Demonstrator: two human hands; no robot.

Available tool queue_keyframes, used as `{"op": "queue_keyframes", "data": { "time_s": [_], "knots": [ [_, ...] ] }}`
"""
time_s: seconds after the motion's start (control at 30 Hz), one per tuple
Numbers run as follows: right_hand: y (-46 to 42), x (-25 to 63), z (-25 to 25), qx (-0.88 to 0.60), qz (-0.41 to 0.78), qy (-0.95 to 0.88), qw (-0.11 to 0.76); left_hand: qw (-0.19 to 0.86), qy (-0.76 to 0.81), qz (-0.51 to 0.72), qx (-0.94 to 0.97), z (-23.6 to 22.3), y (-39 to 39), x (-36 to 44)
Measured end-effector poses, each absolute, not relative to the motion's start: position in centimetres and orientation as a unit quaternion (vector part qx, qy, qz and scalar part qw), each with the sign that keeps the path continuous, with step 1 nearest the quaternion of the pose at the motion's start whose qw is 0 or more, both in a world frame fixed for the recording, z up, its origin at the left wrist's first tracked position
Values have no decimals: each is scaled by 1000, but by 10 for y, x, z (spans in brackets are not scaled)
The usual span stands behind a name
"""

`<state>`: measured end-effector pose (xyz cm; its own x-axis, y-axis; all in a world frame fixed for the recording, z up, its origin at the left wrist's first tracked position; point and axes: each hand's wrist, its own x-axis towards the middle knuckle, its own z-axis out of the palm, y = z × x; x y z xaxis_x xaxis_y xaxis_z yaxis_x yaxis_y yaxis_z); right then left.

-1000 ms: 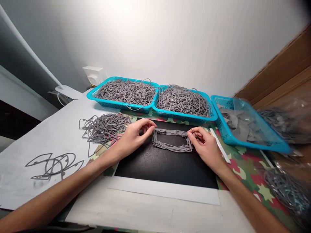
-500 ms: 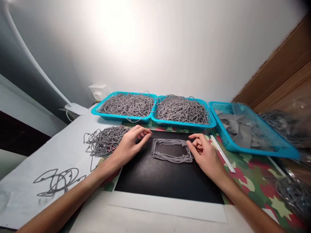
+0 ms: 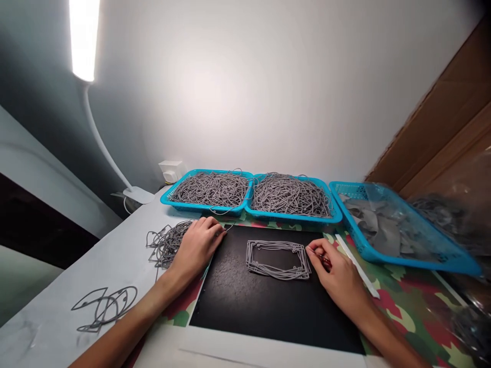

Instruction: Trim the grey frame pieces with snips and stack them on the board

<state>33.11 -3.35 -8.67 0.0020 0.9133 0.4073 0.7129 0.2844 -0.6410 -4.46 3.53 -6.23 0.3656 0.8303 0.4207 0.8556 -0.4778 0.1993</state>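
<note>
My left hand (image 3: 201, 243) is beside a loose pile of thin grey gaskets (image 3: 169, 243), at the left edge of a black mat (image 3: 230, 301). Its fingers are pinched together, and a fine grey strand, apparently a gasket, pokes out past the fingertips. On the mat lies a stack of rectangular grey gaskets (image 3: 278, 274), laid roughly one over another with small tabs inside the corners. My right hand (image 3: 335, 268) is closed at the stack's right end, thumb and fingertips together. Something small and dark red shows among its fingers; I cannot make out what it is.
Two blue baskets (image 3: 207, 208) heaped with grey gaskets stand along the wall. A third blue basket (image 3: 383, 258) on the right holds flat grey pieces. A white strip (image 3: 356, 266) lies beside my right hand. Some separate gaskets (image 3: 105, 309) and a lit lamp (image 3: 95, 128) are at left.
The camera view has tilted up and shifted left, bringing the lamp head into view. My left hand has moved left towards the pile and its fingers have closed. My right hand stays beside the stack.
</note>
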Motion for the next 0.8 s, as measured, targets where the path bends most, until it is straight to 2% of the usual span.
{"op": "queue_keyframes", "data": {
  "time_s": [0.17,0.47,0.57,0.8],
  "knots": [
    [-34,333,-91,-578,110,-704,398,31,-512,-247,-822,-51,39,-53],
    [-34,340,-94,-575,95,-712,393,-53,-476,-267,-836,-44,36,-60],
    [-34,341,-93,-571,97,-715,392,-74,-494,-322,-804,-33,34,-60],
    [-36,339,-92,-563,103,-720,392,-111,-501,-535,-671,0,44,-79]
  ]
}}
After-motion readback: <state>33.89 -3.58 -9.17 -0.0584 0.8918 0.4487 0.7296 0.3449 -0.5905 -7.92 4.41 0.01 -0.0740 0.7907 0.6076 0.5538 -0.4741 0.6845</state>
